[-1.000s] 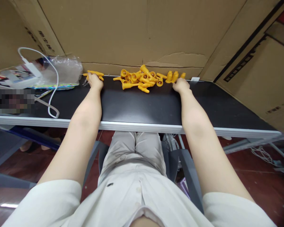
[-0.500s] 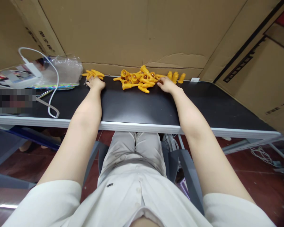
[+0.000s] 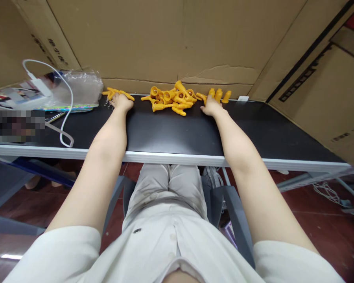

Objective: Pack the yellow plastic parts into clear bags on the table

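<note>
My left hand is at the back left of the black table, its fingers bent around a yellow plastic hand-shaped piece. More yellow pieces lie just beyond it, and thin metal chains show beside its fingers. My right hand rests at the back right, thumb and forefinger apart; nothing shows between them. Right behind it several yellow pieces stand upright in a row, partly covered by its fingers. Between both hands lies a loose heap of yellow hand-shaped pieces with hollow round ends.
Cardboard walls in the black table at the back and sides. At left lie clear plastic bags, a white device and a looped white cable. A small white tag is at the back right.
My right hand has moved slightly right, away from the heap toward the upright pieces, and its fingers have spread. My left hand has shifted slightly right, and a yellow piece at it has turned.
</note>
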Available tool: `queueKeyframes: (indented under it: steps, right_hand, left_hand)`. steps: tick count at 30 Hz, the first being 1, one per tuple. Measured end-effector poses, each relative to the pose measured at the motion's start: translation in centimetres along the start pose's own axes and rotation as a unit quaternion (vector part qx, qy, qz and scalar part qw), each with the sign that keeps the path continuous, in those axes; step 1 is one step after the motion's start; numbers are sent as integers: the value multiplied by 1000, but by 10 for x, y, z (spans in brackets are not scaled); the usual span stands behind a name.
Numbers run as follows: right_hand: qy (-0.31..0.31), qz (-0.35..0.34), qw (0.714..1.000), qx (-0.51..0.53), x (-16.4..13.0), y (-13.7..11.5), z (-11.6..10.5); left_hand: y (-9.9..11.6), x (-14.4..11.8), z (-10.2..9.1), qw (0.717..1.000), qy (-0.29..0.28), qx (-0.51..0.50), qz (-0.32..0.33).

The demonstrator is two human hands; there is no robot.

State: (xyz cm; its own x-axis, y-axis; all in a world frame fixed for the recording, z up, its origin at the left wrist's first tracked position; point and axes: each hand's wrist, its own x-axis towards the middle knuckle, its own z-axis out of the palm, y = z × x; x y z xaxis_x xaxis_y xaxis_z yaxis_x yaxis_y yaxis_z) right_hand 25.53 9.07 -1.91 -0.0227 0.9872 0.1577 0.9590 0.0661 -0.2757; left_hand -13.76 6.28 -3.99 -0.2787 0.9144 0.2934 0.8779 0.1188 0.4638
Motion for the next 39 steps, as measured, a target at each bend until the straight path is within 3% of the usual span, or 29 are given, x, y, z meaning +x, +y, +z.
queueKeyframes:
  steps: [3,6,9,15,18,21,23,29,32,35,39]
  right_hand:
    - [2,17,999,-33,-7,-5,-8]
    - [25,28,998,-49,-8,-6,-11]
    - [52,15,998,-40,-2,-1,-8]
    - [150,-63,987,16,4,6,-5]
    - [174,-101,979,28,-2,0,-11]
    - [163,-130,978,9,-11,-11,-18]
    - [160,-152,975,-4,-18,-20,-23]
    - [163,-249,954,-16,-34,-50,-27]
    - [161,-310,936,-39,-37,-60,-23]
    - [164,-356,919,-45,-36,-65,-17]
    - [165,-351,921,-41,-33,-65,-14]
  left_hand:
    - [16,-7,-4,990,16,16,-140]
    - [23,-10,-6,986,18,33,-161]
    - [16,-5,-3,987,25,19,-161]
    - [-8,9,8,995,-19,-29,-92]
    - [-4,10,8,998,11,-22,-56]
    - [16,6,1,995,85,-35,23]
    - [37,-2,-7,991,103,-44,76]
    - [94,-39,-23,970,62,-8,236]
    - [106,-46,-21,963,39,-7,267]
    - [110,-46,-17,962,51,-7,267]
    - [113,-45,-11,957,58,-1,285]
